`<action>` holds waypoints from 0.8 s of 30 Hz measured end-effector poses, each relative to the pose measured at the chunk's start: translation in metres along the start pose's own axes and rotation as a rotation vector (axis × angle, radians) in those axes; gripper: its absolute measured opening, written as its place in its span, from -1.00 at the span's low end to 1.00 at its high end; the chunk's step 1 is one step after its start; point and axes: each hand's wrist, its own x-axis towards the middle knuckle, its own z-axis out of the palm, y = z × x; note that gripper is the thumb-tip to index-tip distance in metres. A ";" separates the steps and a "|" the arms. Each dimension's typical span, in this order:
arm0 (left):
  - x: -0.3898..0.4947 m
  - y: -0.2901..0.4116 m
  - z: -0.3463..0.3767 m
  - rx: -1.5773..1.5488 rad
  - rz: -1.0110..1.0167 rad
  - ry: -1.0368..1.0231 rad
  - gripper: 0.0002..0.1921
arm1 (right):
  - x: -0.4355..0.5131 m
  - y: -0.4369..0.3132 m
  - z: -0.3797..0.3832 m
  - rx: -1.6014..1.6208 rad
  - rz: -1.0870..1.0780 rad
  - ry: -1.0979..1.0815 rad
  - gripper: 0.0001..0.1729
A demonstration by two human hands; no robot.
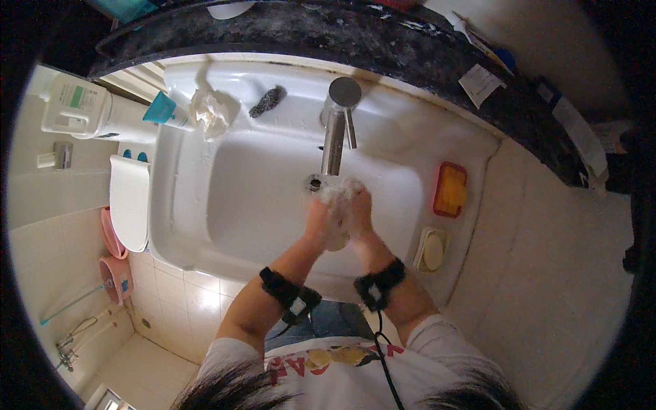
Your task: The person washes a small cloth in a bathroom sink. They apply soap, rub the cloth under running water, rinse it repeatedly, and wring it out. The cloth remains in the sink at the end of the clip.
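Note:
My left hand [319, 215] and my right hand [363, 205] are close together below the spout of a metal faucet [334, 138], over a white washbasin [256, 195]. Between them is a pale, wet, soft-looking thing [338, 242], blurred by water or foam; whether it is cloth cannot be made out. Both hands seem to press on it, with most fingers hidden. The drain [314, 184] lies just beyond my left hand. Each forearm wears a black strap with a small device.
On the basin's right rim sit a red soap dish [435, 202] and a pale soap bar [433, 252]. Crumpled tissue [209, 115], a teal-capped tube [166, 110] and a dark scrubber [267, 101] lie at the back left. A dark stone ledge [307, 33] runs behind.

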 end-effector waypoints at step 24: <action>-0.004 0.000 -0.025 -0.591 -0.011 0.303 -0.76 | -0.019 0.008 0.022 0.453 0.126 -0.030 -0.53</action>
